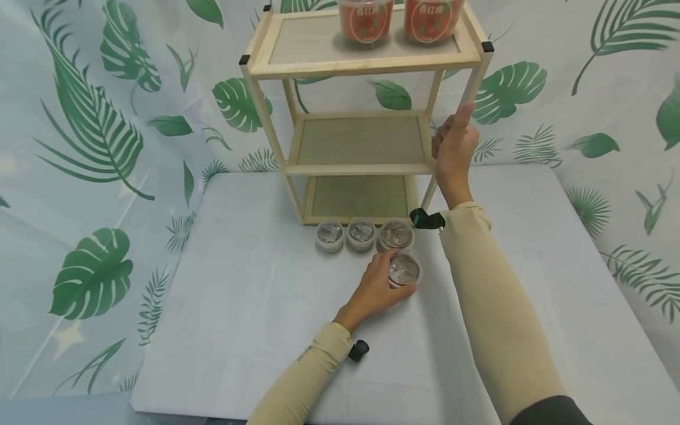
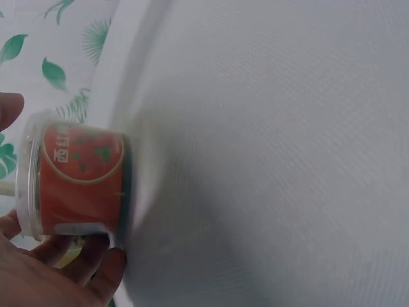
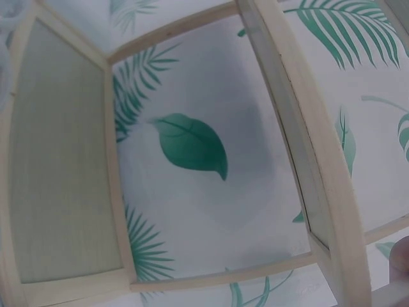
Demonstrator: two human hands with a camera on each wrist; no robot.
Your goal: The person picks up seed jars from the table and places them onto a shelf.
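My left hand [image 1: 376,286] curls round a clear-lidded plastic jar [image 1: 404,270] at the table's front row. The left wrist view shows that jar [image 2: 80,179] with a red tomato-printed label and its base at the white tabletop, fingers [image 2: 70,259] along one side. My right hand [image 1: 455,144] grips the right front post of a three-tier wooden shelf rack [image 1: 366,169]. In the right wrist view the rack's frame [image 3: 313,141] fills much of the picture, and only a fingertip [image 3: 400,261] shows at the edge.
Three more lidded jars [image 1: 362,235] stand in a row before the rack's bottom tier. Two red-labelled jars [image 1: 365,20] sit on the top tier, cut by the frame edge. A white cloth [image 1: 223,295] covers the table. Leaf-patterned curtain [image 1: 90,130] hangs behind.
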